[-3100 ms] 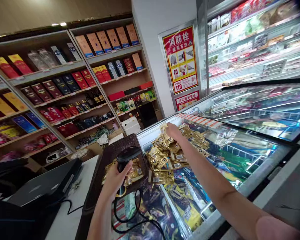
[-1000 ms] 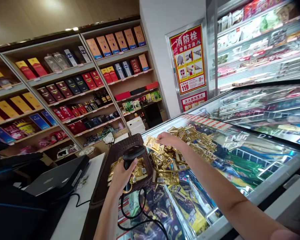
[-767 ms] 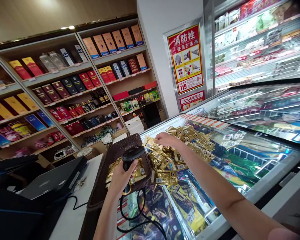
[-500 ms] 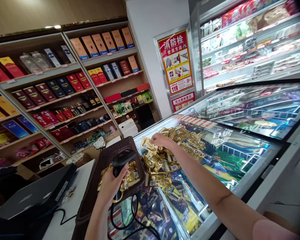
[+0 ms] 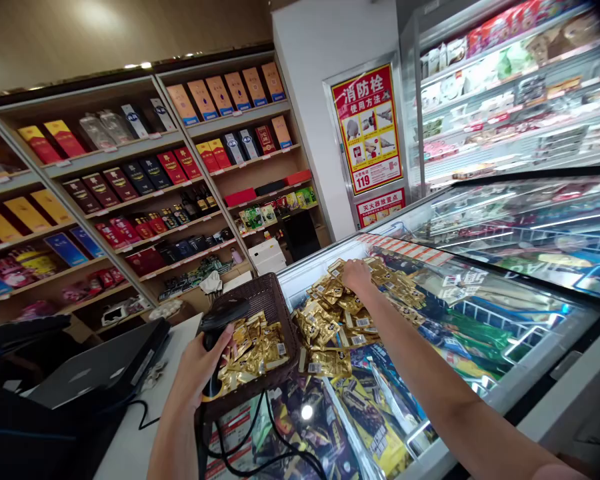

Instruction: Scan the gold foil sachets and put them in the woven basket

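Observation:
A black barcode scanner (image 5: pixel 225 312) is gripped in my left hand (image 5: pixel 203 360), my fingers wrapped round its handle. Its head is over the left side of a dark brown woven basket (image 5: pixel 285 313), where many gold foil packets (image 5: pixel 257 347) lie. To the right, a heap of similar gold packets (image 5: pixel 323 320) spreads over the glass top of a chest freezer (image 5: pixel 360 413). My right hand (image 5: pixel 357 275) is at the far part of this heap, fingers bent down among the packets. Its fingertips are hidden, so what they hold cannot be made out.
The scanner's black cable (image 5: pixel 280 457) loops over the freezer glass in front of the basket. At left, a dark laptop-like device (image 5: pixel 95 367) rests on a white counter (image 5: pixel 125 433). Shelves of boxed goods (image 5: pixel 155 177) stand behind, with a lit display fridge (image 5: pixel 510 100) at the right.
My right hand has moved away from the basket to the far part of the heap; the packet it pinched is not discernible in it now. My left hand and scanner shifted left over the basket.

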`<state>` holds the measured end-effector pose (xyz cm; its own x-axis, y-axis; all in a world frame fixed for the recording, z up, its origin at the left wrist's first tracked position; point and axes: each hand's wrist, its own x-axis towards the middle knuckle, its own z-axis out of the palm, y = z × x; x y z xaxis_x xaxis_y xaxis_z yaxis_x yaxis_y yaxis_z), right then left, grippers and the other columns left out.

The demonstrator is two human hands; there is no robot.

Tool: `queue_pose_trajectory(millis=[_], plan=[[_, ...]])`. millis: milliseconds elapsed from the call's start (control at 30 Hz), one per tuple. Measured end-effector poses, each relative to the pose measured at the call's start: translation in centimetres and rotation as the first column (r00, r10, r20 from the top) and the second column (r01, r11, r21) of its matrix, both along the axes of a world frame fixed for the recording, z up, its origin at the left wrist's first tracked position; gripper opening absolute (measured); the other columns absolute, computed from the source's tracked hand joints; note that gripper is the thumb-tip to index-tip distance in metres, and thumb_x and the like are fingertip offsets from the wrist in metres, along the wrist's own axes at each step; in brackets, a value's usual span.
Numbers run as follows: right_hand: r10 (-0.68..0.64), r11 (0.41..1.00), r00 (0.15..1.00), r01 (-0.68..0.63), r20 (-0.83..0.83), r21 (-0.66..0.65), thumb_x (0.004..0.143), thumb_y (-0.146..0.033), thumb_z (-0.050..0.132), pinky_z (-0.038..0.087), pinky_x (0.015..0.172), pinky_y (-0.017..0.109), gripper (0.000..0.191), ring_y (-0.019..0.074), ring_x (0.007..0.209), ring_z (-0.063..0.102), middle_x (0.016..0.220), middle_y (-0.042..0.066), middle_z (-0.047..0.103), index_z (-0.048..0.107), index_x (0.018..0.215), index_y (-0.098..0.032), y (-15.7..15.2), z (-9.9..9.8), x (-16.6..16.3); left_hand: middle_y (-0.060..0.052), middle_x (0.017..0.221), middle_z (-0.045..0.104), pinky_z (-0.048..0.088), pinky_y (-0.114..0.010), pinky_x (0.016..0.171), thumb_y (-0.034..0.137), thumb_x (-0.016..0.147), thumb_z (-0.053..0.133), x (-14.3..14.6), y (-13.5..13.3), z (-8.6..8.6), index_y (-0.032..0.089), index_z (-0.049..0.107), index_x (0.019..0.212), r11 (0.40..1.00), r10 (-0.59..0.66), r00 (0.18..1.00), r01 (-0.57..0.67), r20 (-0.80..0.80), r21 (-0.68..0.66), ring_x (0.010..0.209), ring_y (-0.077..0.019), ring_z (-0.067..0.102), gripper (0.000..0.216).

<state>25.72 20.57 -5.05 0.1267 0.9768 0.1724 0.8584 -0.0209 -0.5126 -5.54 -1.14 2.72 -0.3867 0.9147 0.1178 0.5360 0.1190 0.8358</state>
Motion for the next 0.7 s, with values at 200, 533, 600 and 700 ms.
queue_pose_trajectory(millis=[200, 533, 600, 700], plan=[[0.013, 0.989, 0.982, -0.041, 0.19, 0.143, 0.095, -0.018, 0.046, 0.043, 0.095, 0.048, 0.034, 0.0403, 0.121, 0.054, 0.124, 0.027, 0.06, 0.066, 0.121, -0.006, -1.5, -0.1, -2.2, -0.007, 0.078, 0.071, 0.051, -0.029, 0.06, 0.074, 0.058, 0.074, -3.6, -1.9, 0.7, 0.018, 0.066, 0.083, 0.992, 0.122, 0.992, -0.121, -0.044, 0.022, 0.071, -0.0223, 0.065, 0.062], [0.654, 0.739, 0.686, -0.67, 0.32, -0.071, 0.097, -0.031, 0.052, 0.048, 0.09, 0.036, 0.029, 0.0313, 0.115, 0.064, 0.121, 0.02, 0.066, 0.069, 0.114, -0.015, -9.7, 0.9, -18.0, -0.009, 0.076, 0.073, 0.048, -0.029, 0.056, 0.067, 0.066, 0.072, -6.5, -6.2, 2.3, 0.019, 0.067, 0.084, 0.942, 0.337, 0.94, -0.335, -0.055, 0.033, 0.069, -0.0237, 0.067, 0.052], [0.723, 0.685, 0.626, -0.703, 0.292, -0.191, 0.095, -0.034, 0.054, 0.05, 0.088, 0.037, 0.032, 0.033, 0.113, 0.065, 0.119, 0.022, 0.068, 0.071, 0.112, -0.013, -10.6, 0.6, -22.5, -0.009, 0.08, 0.073, 0.05, -0.029, 0.058, 0.067, 0.068, 0.07, -7.1, -6.5, 2.0, 0.019, 0.067, 0.087, 0.942, 0.334, 0.941, -0.332, -0.043, 0.06, 0.072, -0.0237, 0.068, 0.051], [0.765, 0.642, 0.582, -0.716, 0.274, -0.272, 0.092, -0.036, 0.06, 0.05, 0.091, 0.038, 0.037, 0.0337, 0.116, 0.065, 0.119, 0.022, 0.07, 0.069, 0.12, -0.014, -10.8, 0.1, -28.5, -0.01, 0.082, 0.073, 0.051, -0.028, 0.058, 0.065, 0.071, 0.068, -7.4, -6.5, 1.6, 0.018, 0.066, 0.088, 0.943, 0.321, 0.947, -0.319, -0.018, 0.092, 0.075, -0.0238, 0.069, 0.05]])
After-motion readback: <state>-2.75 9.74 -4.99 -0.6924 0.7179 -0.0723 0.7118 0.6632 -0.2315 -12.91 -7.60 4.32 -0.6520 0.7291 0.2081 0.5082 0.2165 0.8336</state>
